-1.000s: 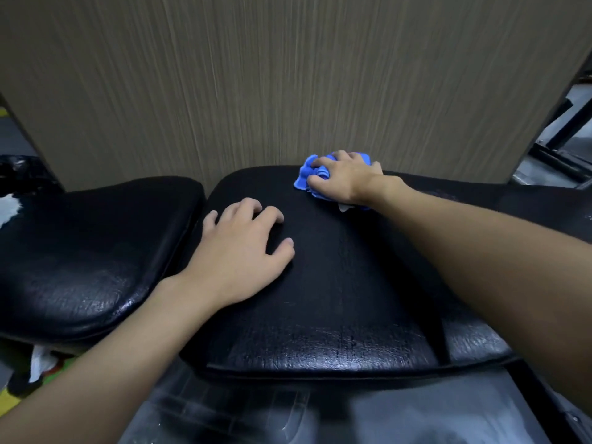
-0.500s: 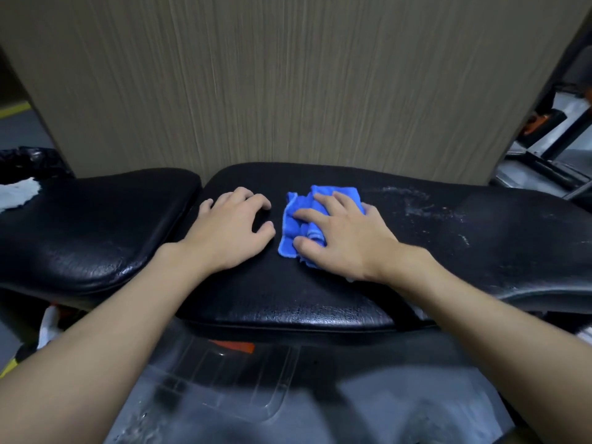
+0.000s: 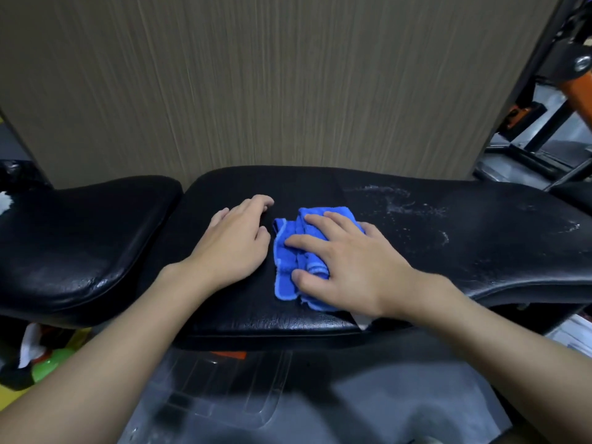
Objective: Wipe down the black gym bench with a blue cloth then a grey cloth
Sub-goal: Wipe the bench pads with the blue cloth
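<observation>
Black gym bench (image 3: pixel 448 251) spans mid-frame; our right hand (image 3: pixel 349 267) presses spread fingers on blue cloth (image 3: pixel 283 251), left hand (image 3: pixel 234 245) rests loosely beside it; possibly a rack (image 3: pixel 576 94) upper right.

Backdrop is a beige-brown wall panel (image 3: pixel 256 78) with fine vertical grain, filling most of the upper view. To its right is a black steel equipment frame (image 3: pixel 541 161) whose base bars sit on the floor. An orange-painted member (image 3: pixel 576 100) is at the far right edge, with a silver bolt head (image 3: pixel 582 63) above it. The bottom shows grey floor (image 3: pixel 400 411), blurred, with a clear ribbed plastic sheet (image 3: pixel 217 379) over it. Lower left has a yellow floor patch (image 3: pixel 77 334), a bright green plastic object (image 3: pixel 48 363) and something white (image 3: pixel 30 346) beside it, can't tell what. Light is dim and soft.
</observation>
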